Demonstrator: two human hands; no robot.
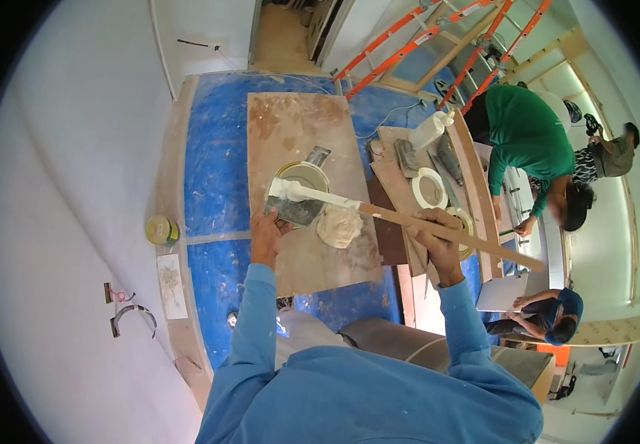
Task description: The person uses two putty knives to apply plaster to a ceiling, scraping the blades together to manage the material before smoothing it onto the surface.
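My right hand [442,238] is closed around a long wooden stick [475,243], which slants up and left across the board. White paste [290,189] coats the stick's far end, close to the rim of a round bucket [326,177]. In my left hand [266,233] is a scraper with a wide grey blade [295,212]; it lies under the coated end, at the bucket's near side. Beside the blade, a pale lump of paste [340,226] rests on the board [320,274]. The blade and stick partly cover the bucket.
Blue sheeting [216,148] covers the floor. To the right, a plank bench [388,157] carries a white tube [429,132] and a white ring [429,188]. Orange ladders [394,52] stand behind. A person in green [523,133] bends nearby. A can [161,230] stands by the left wall.
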